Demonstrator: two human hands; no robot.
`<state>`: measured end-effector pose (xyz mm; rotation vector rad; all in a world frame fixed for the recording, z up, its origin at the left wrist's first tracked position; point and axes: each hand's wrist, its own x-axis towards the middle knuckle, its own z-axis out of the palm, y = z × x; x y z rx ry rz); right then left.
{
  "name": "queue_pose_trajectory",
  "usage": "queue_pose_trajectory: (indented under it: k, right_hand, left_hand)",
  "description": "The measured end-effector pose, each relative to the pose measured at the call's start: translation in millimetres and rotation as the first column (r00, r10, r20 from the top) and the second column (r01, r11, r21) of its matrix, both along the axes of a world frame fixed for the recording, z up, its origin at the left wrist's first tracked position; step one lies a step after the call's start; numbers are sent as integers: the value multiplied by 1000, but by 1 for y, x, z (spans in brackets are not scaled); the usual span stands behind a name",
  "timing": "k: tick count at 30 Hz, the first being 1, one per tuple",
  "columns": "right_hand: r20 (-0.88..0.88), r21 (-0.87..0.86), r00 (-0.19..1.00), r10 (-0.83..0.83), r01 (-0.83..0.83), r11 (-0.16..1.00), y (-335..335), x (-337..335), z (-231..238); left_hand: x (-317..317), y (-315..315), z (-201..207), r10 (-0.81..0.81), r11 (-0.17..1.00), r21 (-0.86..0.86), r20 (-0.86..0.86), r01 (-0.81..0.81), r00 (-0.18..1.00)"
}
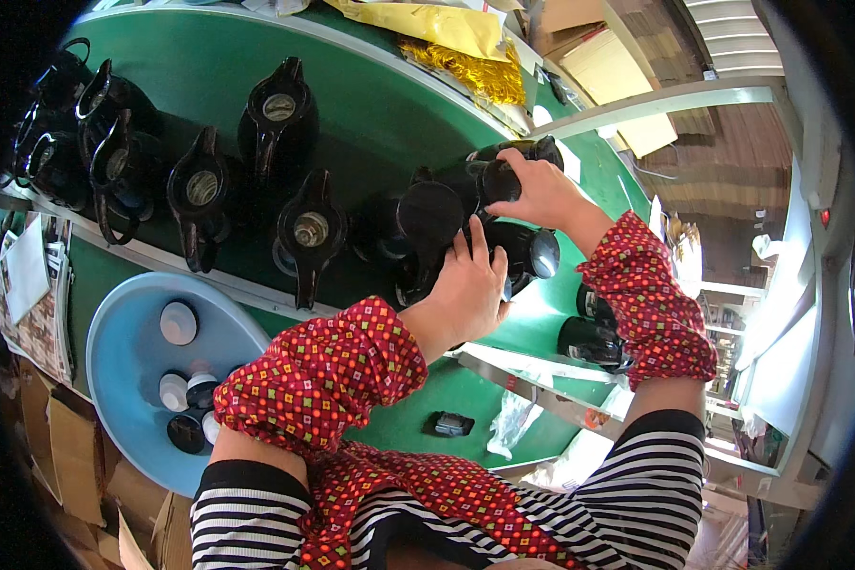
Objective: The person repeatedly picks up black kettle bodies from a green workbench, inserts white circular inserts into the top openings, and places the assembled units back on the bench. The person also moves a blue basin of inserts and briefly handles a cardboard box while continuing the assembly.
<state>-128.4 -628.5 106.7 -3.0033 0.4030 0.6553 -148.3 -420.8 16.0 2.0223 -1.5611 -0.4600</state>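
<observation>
Several black jugs stand on the green table. My left hand (pixel 467 293) lies with its fingers stretched and spread against a black jug with a round flat top (pixel 430 217). Its fingertips touch the jug's side. Farther right, my right hand (pixel 543 193) is closed around the round black top (pixel 500 182) of another jug, thumb and fingers curled over its edge. A dark jug with a shiny round end (pixel 542 254) lies beneath and between my hands, partly hidden. Just left of them stands a jug with an uncovered mouth (pixel 310 231).
More topless jugs (pixel 199 190) stand toward the left. A light blue basin (pixel 114 351) at the lower left holds white and black lids. Yellow wrapping and gold tinsel (pixel 475 71) lie at the far edge. A metal frame rail (pixel 674 100) rises at right.
</observation>
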Motion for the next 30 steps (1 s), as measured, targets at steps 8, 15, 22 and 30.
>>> queue_pose_trajectory:
  k: [8, 15, 22, 30]
  right_hand:
    - [73, -100, 958, -276, 282, 954, 10, -8, -12]
    - [32, -203, 931, -364, 362, 910, 90, -33, 41]
    - [64, -130, 948, -313, 319, 939, 148, -108, 2]
    - [136, -43, 991, 1, 5, 999, 130, -138, -11]
  left_hand:
    - [-3, -1, 2, 27, 998, -52, -34, -28, 999]
    - [-9, 69, -3, 41, 959, -265, -216, -99, 976]
    - [-52, 103, -34, 126, 992, 9, -285, -129, 950]
    - [-68, 83, -39, 121, 993, 45, -299, -113, 946]
